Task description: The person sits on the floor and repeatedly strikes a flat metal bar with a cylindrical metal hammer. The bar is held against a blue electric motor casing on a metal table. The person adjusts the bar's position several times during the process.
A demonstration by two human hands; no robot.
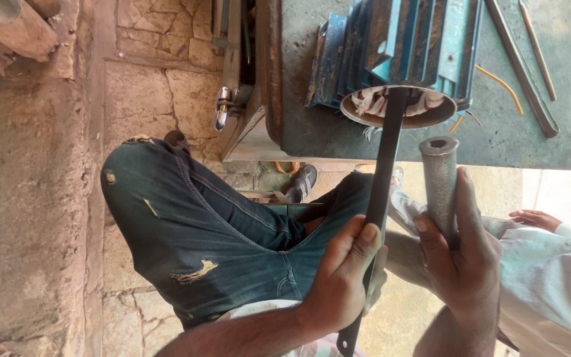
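Gripping a flat dark metal bar, the left hand clamps its fingers around it, the bar's tip inside the blue motor housing; beside it, the right hand clasps a grey metal pipe.

A rough repair workshop, likely for electric motors. At top centre a blue finned motor housing lies on a worn green metal workbench, with metal rods and loose wire at upper right, above a stone-slab floor at upper left.
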